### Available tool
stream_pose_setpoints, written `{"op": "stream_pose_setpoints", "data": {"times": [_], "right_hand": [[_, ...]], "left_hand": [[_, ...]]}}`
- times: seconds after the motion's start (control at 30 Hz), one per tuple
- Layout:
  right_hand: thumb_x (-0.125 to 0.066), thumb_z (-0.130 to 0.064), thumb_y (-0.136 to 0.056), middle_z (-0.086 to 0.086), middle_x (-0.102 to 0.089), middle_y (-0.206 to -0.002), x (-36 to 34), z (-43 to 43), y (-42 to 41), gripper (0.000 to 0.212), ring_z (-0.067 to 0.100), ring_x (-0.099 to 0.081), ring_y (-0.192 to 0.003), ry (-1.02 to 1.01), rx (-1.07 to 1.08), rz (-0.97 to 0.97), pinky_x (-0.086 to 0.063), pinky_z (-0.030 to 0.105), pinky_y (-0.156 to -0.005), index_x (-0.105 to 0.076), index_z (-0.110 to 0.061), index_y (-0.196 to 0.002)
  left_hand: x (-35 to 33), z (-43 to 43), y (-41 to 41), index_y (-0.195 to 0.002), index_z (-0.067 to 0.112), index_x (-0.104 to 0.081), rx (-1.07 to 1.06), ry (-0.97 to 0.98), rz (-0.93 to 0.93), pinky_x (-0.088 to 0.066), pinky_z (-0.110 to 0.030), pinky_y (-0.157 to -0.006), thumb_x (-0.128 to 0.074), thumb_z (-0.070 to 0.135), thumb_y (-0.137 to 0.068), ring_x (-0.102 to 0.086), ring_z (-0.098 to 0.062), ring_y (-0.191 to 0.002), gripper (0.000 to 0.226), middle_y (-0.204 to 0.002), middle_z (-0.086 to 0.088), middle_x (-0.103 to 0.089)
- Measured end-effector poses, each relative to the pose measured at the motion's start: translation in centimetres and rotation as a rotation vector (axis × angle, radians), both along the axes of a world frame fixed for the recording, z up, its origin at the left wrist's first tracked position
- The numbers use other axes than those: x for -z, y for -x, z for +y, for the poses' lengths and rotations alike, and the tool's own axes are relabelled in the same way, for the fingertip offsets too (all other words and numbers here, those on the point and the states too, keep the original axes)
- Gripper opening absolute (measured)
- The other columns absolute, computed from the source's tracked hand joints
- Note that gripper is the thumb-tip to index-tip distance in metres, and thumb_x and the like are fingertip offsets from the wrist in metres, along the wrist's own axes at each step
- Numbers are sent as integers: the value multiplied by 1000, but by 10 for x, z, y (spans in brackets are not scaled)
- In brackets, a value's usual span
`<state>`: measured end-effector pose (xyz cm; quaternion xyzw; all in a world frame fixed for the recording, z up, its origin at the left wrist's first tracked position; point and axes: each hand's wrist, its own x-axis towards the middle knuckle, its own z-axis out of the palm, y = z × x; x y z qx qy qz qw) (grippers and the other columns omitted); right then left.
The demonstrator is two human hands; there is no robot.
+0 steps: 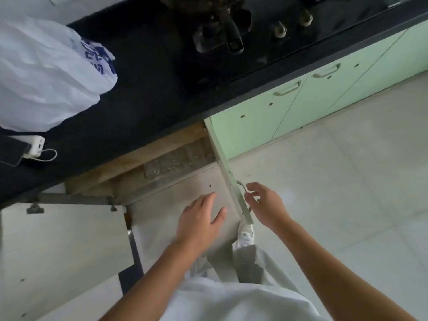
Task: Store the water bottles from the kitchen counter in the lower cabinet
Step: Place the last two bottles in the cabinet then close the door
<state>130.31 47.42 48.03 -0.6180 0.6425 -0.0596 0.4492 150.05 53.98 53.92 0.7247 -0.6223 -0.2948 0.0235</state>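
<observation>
No water bottle shows in this view. The lower cabinet under the black counter stands open, with its wooden inside and a grey speckled floor slab visible. Its right green door is swung out towards me and seen edge-on. My right hand is at that door's metal handle, with loosely curved fingers touching it but not closed round it. My left hand hovers flat with spread fingers, just left of the door edge, and holds nothing.
The cabinet's left door hangs open at lower left. On the counter lie a white plastic bag, a white power bank with a cable and a black gas stove. Closed green cabinet doors run to the right. My white shoe is on the tiled floor.
</observation>
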Motion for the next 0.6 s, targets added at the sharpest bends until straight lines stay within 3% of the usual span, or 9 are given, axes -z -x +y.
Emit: {"op": "stream_pose_setpoints", "data": {"times": [0.07,0.23,0.37,0.5,0.6], "right_hand": [[-57,-28,-99,-7,-70,-116,14,-4,-1,31,11,-67,-97,-39,53,-47,-44,8,-67,-63,-20,-127],[-57,-26,-98,-5,-70,-108,40,-13,-2,28,10,-63,-84,-35,102,-77,-44,24,-75,-65,-18,-123],[-56,-24,-96,-10,-68,-103,45,-15,-2,27,9,-65,-83,-64,111,-86,-45,23,-72,-65,-22,-122],[-57,-22,-95,-12,-70,-98,49,-13,-1,26,7,-69,-80,-86,116,-90,-51,24,-72,-65,-24,-120],[-58,-15,-92,-9,-72,-88,50,-12,-4,24,4,-69,-64,-103,134,-107,-51,21,-62,-66,-24,-113]], "left_hand": [[21,-5,14,-145,21,-49,-90,-80,67,-44,-35,-104,-49,54,-98,-55,-23,-130,58,-143,1,-58],[67,-9,43,-140,31,-45,-240,-230,187,-50,-39,-98,-55,67,-89,-61,-16,-115,63,-132,10,-60],[80,-2,55,-129,34,-53,-399,-172,266,-54,-35,-89,-66,72,-75,-64,-8,-98,68,-113,15,-66],[80,4,60,-128,33,-57,-435,-114,321,-55,-30,-88,-78,61,-70,-63,0,-97,68,-116,22,-64],[81,6,59,-127,33,-58,-456,-121,384,-55,-31,-88,-81,58,-68,-62,2,-98,68,-115,22,-63]]}}
